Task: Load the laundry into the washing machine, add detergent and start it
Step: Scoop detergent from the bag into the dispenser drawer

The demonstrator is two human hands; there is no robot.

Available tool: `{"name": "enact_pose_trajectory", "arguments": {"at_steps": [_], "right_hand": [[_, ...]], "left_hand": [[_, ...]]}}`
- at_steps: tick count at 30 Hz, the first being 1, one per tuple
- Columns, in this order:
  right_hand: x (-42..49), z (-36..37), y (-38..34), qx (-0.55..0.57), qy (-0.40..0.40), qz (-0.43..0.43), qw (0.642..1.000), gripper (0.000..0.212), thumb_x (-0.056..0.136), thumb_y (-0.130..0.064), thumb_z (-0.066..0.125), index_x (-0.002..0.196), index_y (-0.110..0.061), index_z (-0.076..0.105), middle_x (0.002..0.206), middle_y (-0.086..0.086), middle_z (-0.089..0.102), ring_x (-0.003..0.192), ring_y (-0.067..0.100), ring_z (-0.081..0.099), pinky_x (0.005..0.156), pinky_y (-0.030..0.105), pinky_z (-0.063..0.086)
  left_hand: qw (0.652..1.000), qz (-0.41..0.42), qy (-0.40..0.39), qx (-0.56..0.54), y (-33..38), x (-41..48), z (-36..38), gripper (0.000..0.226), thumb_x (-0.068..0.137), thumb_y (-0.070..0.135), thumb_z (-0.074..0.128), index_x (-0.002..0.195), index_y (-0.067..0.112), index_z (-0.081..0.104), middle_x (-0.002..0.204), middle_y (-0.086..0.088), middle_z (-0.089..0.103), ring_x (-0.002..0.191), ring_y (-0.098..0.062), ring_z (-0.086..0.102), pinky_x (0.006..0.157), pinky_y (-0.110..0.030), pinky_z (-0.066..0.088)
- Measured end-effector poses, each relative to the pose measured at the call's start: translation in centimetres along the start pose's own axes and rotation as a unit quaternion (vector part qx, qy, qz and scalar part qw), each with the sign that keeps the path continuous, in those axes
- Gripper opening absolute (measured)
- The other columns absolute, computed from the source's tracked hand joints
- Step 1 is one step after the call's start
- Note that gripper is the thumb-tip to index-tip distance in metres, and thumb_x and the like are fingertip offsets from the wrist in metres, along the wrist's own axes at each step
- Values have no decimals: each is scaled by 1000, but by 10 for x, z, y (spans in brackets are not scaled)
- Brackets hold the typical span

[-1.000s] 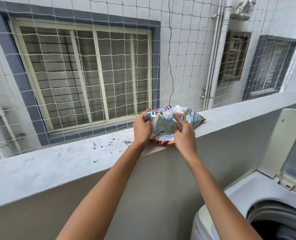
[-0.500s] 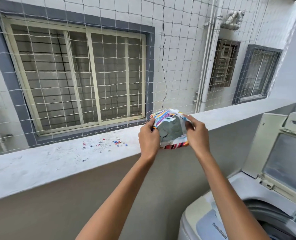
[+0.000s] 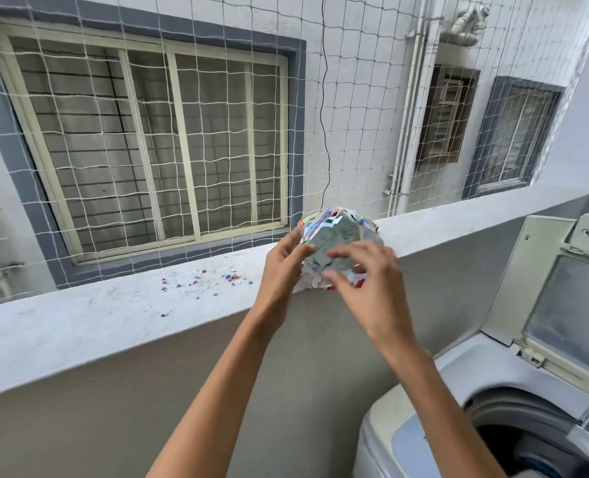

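A crumpled, colourful detergent packet point(image 3: 338, 232) with a grey inner side stands on the balcony ledge point(image 3: 113, 322). My left hand point(image 3: 284, 267) grips the packet's left edge. In front of the packet's right side, my right hand point(image 3: 369, 284) is blurred, its fingers spread and not closed on the packet. The top-loading washing machine point(image 3: 458, 381) is at the lower right with its lid point(image 3: 562, 305) raised and its dark drum opening point(image 3: 527, 443) showing. I cannot make out any laundry inside.
Small red and blue detergent beads point(image 3: 217, 281) lie scattered on the ledge left of the packet. A rope safety net point(image 3: 182, 132) rises from the ledge's far edge. Beyond it are a building wall and windows.
The packet now stands more upright and bunched. My right hand has come off its right edge and moved in front of it. The view has shifted right, showing more of the washing machine.
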State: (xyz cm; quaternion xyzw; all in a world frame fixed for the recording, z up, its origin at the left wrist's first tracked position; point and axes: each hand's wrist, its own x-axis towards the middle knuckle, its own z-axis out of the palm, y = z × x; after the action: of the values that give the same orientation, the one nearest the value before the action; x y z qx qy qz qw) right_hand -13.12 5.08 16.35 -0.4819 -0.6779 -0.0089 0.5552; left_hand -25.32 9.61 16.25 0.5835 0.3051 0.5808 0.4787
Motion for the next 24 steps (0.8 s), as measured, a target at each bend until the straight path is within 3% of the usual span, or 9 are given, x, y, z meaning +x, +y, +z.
{"name": "enact_pose_trajectory", "arguments": {"at_steps": [3, 6, 12, 15, 18, 20, 24], "right_hand": [[-5, 9, -6, 16, -117, 21, 993, 39, 66, -17, 81, 103, -15, 70, 101, 6, 63, 95, 28, 53, 84, 44, 48], [-4, 14, -7, -27, -136, 1, 990, 40, 63, -16, 82, 101, -14, 71, 103, 5, 64, 95, 29, 49, 86, 38, 46], [2, 14, 2, -42, -49, -22, 998, 19, 70, -16, 78, 88, -13, 75, 87, 5, 65, 84, 28, 57, 77, 18, 37], [6, 9, 3, -26, -23, -3, 999, 24, 70, -25, 78, 90, -13, 74, 85, 4, 63, 78, 23, 61, 73, 27, 49], [16, 4, 2, -8, -9, 28, 1000, 22, 69, -33, 78, 82, -16, 75, 78, 3, 69, 69, 17, 64, 67, 31, 53], [22, 4, 1, 3, -13, 53, 999, 18, 71, -32, 78, 80, -16, 76, 76, 1, 73, 66, 12, 65, 67, 29, 51], [30, 8, 4, 3, -16, 67, 998, 16, 76, -30, 73, 82, -15, 76, 77, 1, 74, 68, 13, 68, 66, 33, 52]], "left_hand": [[1000, -1, 6, -10, -1, 0, 0, 28, 88, 2, 49, 98, 24, 64, 83, 15, 67, 79, -4, 57, 70, -20, 42], [1000, -8, 1, -19, -2, 2, -1, 27, 77, 15, 53, 99, 25, 66, 89, 11, 67, 86, -9, 56, 77, -26, 43], [999, -29, 8, -24, -2, 3, -2, 31, 87, 16, 51, 115, 25, 63, 103, 7, 67, 94, -12, 57, 78, -33, 41], [999, -41, 5, -33, -3, 3, -2, 38, 93, 14, 46, 129, 20, 54, 115, -2, 65, 92, -11, 61, 72, -26, 50], [998, -54, 4, -33, -3, 3, -3, 38, 95, 14, 43, 131, 21, 52, 126, -6, 61, 104, -16, 61, 83, -35, 51], [998, -56, 7, -29, -3, 3, -2, 36, 95, 16, 43, 128, 24, 54, 123, -5, 63, 110, -20, 60, 83, -35, 51], [997, -57, 22, -41, -1, 3, -1, 33, 95, 13, 44, 125, 22, 57, 109, 1, 67, 102, -19, 63, 83, -36, 53]]}}
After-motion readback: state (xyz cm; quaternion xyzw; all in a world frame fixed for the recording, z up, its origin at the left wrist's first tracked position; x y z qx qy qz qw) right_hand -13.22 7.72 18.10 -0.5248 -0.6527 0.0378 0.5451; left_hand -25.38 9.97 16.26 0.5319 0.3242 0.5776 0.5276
